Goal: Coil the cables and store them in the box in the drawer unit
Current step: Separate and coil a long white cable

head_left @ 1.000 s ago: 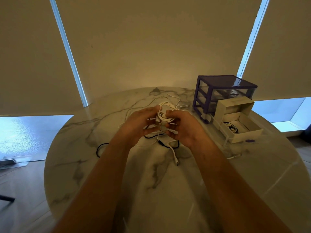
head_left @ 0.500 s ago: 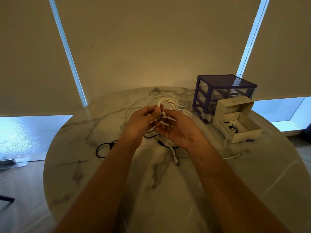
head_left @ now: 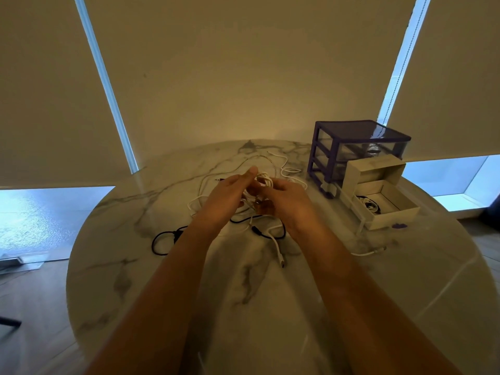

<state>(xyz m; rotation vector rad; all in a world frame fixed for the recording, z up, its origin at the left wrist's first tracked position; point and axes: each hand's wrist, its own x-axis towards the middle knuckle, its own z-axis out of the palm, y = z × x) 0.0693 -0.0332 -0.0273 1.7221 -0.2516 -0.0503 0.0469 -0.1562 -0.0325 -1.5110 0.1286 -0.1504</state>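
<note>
A: Where are the hands?

B: Both are raised over the middle of the table (head_left: 270, 307), close together. The left hand (head_left: 227, 196) and the right hand (head_left: 286, 198) share a bundle of white cable, the coil (head_left: 263, 181), which shows between them.

A: How do they hold it?

B: The left hand's fingers reach forward and close on the top of the coil. The right hand's fingers curl round its near side. Both are grasping it; neither is released.

A: And the other cables?

B: A white cable (head_left: 286, 171) lies in loose loops toward the far edge, behind the hands. A black cable (head_left: 162, 240) lies in a loop to the left of the left forearm, and more black cable runs under the hands. A white plug end (head_left: 280, 257) lies between the forearms. Another white lead (head_left: 370, 251) lies near the right edge, in front of the box.

A: The box?

B: The drawer unit (head_left: 359, 142), purple-framed with clear drawers, stands at the far right edge. Its lowest drawer is pulled out toward the near side, and the box (head_left: 392, 215) sits in it, open. The lid (head_left: 373, 169) stands up behind it against the unit. Cable, white and dark, lies in the box's left corner.
</note>
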